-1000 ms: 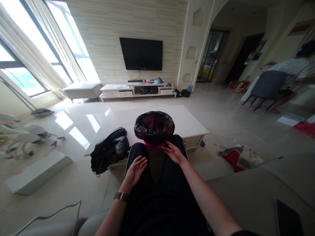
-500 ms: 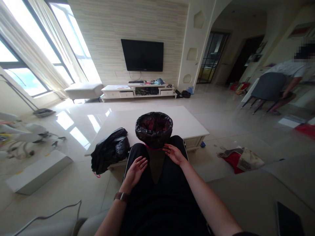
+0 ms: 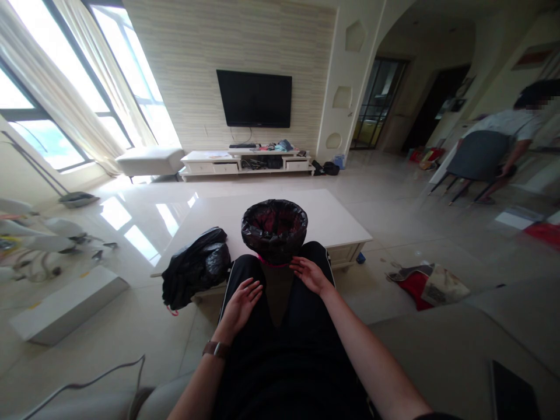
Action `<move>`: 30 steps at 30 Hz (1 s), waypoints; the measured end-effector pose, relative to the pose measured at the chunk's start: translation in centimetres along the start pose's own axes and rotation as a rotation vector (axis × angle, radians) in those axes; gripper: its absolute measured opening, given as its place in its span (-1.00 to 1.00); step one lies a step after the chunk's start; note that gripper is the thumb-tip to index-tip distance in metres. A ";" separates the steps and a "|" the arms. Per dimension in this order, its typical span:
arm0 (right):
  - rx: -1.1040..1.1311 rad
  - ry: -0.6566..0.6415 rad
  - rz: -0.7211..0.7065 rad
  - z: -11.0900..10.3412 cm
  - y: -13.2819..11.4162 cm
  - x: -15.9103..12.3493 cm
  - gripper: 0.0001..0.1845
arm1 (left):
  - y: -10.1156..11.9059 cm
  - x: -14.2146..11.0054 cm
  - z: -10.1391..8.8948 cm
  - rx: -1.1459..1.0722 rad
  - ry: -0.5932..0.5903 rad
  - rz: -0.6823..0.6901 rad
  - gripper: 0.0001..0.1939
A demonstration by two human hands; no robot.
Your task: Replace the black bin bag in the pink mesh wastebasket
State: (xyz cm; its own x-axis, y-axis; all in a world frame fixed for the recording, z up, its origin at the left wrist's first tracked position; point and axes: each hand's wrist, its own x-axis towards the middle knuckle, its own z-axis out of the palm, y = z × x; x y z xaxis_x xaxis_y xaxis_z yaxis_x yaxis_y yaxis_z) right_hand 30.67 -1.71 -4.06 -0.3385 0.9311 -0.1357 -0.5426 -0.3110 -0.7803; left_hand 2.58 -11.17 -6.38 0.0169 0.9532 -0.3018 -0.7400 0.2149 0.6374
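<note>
So the bin (image 3: 275, 236) with the black liner is at the white table's (image 3: 332, 216) near edge (can't tell if it's standing on it). The right hand (image 3: 310, 274) hangs loose and spread just this side, fingertips right by the bin, contact unclear. The left hand (image 3: 240, 303), also relaxed wide, is nearer the table's bag-draped (image 3: 196, 265) corner.

Your bin liner (image 3: 280, 248) looks like thin plastic, crinkled & v. glossy; bin (image 3: 271, 264) under it approx. plastic too. Bag (image 3: 214, 256) by your L knee: shiny creased plastic. Your table (image 3: 210, 211): smooth, w/ slight sheen. Floor (image 3: 371, 172): polished tile. Your trousers (image 3: 246, 273): matt cloth. Watch strap (image 3: 210, 348): matt, poss. leather. Curtains (image 3: 114, 87): soft cloth. TV (image 3: 254, 98): smooth, dull-sheen screen.
</note>
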 end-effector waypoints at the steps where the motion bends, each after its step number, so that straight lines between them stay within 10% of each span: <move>1: 0.000 -0.001 -0.002 0.0 0.0 0.0 -0.69 | 0.0 0.0 0.0 0.001 0.001 0.000 -0.67; 30: 0.006 0.001 -0.019 0.2 -0.1 -0.2 -0.69 | -0.1 0.2 -0.3 -0.020 0.001 0.005 -0.68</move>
State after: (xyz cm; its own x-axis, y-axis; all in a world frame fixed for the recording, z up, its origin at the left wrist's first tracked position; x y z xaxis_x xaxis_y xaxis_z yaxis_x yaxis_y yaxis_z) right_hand 30.63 -1.94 -3.80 -0.3268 0.9373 -0.1215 -0.5533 -0.2939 -0.7794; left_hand 2.46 -11.10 -6.73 0.0123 0.9541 -0.2994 -0.7534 0.2057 0.6246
